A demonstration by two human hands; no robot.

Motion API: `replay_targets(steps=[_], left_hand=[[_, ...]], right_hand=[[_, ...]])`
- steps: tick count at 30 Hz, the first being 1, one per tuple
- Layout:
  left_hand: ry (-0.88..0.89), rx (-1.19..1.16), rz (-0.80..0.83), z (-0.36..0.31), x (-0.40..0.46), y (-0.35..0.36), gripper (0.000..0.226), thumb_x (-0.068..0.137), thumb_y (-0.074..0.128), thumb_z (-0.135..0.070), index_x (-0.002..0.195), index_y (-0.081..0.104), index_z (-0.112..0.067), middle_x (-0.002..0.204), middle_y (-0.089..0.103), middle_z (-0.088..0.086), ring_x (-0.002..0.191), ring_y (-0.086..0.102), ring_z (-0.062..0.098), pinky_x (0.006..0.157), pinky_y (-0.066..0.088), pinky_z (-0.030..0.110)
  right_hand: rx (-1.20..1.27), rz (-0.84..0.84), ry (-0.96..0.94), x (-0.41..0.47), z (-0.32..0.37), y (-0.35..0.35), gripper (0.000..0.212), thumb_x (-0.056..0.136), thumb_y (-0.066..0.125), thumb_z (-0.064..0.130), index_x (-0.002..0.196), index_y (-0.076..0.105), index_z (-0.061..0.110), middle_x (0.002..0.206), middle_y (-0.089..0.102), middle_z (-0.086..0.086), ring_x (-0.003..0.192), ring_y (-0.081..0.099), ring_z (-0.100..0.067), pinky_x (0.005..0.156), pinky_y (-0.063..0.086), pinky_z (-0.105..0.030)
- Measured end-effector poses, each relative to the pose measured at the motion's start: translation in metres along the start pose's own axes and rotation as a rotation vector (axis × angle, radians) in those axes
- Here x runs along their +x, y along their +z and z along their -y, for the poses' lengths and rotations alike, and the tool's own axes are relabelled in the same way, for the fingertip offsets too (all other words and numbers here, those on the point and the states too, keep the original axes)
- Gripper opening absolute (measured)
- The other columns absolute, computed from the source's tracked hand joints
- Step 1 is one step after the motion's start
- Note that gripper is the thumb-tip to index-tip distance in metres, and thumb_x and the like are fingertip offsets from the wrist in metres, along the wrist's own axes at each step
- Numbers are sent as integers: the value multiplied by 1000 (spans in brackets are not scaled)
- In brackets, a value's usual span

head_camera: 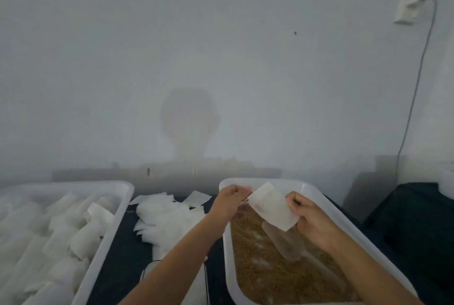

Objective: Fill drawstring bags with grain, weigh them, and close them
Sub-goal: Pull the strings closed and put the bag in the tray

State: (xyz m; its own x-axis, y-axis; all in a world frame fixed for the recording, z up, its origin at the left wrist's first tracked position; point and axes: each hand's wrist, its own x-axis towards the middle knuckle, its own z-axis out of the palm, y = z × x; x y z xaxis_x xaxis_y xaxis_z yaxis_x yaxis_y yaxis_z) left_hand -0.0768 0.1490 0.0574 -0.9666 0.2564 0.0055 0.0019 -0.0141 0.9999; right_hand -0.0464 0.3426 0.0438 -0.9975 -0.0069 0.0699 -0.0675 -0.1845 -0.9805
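fingers: small white bag (272, 206) pinched by curled left hand (229, 197) and right hand (307, 216), held over the grain | surface: dark tabletop (118, 263), pale wall (196, 58) | containers: grain tub (317, 194) at 5 o'clock, tub of bags (122, 196) at 8, loose bags (167, 218) between | hard to tell: scoop-like clear thing (285, 243) on grain, blurred

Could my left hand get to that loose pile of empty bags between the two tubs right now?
Probably yes, once it lets go: the left hand pinches the bag, and the pile of empty bags lies uncovered beside that forearm.
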Motion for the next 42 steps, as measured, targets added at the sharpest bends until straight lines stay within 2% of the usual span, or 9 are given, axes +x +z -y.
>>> replay_targets(steps=[3,8,13,17,21,25,28,36,42], left_hand=[[29,74,61,18,5,26,25,92,59,-26,75,50,-11,67,55,-1,44,55,-2,44,42,11],[31,82,109,44,9,43,13,94,55,-20,88,56,-8,74,54,3,57,53,10,48,42,17],[78,370,0,62,19,45,13,91,54,-17,80,47,-18,78,50,-2,68,49,10,55,39,16],[183,527,164,67,14,52,16,90,54,-24,78,43,-21,80,52,-5,70,48,8,59,38,19],[223,356,357,62,6,55,21,95,51,-27,99,55,-6,97,59,10,89,55,22,87,45,40],[170,227,331,63,9,55,26,99,46,-20,73,48,-16,72,50,-3,70,49,12,68,41,25],[183,252,316,64,11,53,32,97,47,-13,65,43,-16,65,47,-6,59,47,5,58,40,17],[268,272,312,65,11,51,31,100,43,-18,71,53,-18,65,51,-6,62,49,9,59,41,20],[218,299,261,68,15,51,30,97,46,-15,68,47,-19,69,48,-4,65,44,12,63,38,26]], right_hand=[[-154,-56,28,-5,-17,-25,29,96,43,6,68,43,11,76,47,-5,71,47,-16,53,40,-17],[-278,-93,94,-2,-31,-26,22,96,47,12,75,50,9,82,53,-8,79,51,-24,63,42,-25],[-810,-299,-94,-3,-44,-15,20,97,48,26,84,51,11,80,55,-4,70,53,-16,62,41,-20],[-482,-153,-105,-8,-38,-11,37,96,47,32,68,49,9,60,45,-1,57,44,-15,56,36,-23],[-461,-48,-8,-4,-45,-8,34,95,52,27,89,62,-5,74,60,-11,69,57,-24,58,46,-26],[-435,-37,12,0,-47,-11,22,95,51,13,78,63,3,65,59,-6,60,56,-18,56,45,-23],[-458,-17,27,-3,-47,-11,34,95,49,12,64,60,18,60,59,-1,56,58,-14,55,46,-22],[-325,75,13,-11,-40,-7,34,86,54,41,82,62,9,74,67,-6,72,66,-23,64,52,-26],[-374,89,11,-13,-38,-7,20,92,54,20,86,54,2,80,66,-13,75,68,-26,66,53,-27]])
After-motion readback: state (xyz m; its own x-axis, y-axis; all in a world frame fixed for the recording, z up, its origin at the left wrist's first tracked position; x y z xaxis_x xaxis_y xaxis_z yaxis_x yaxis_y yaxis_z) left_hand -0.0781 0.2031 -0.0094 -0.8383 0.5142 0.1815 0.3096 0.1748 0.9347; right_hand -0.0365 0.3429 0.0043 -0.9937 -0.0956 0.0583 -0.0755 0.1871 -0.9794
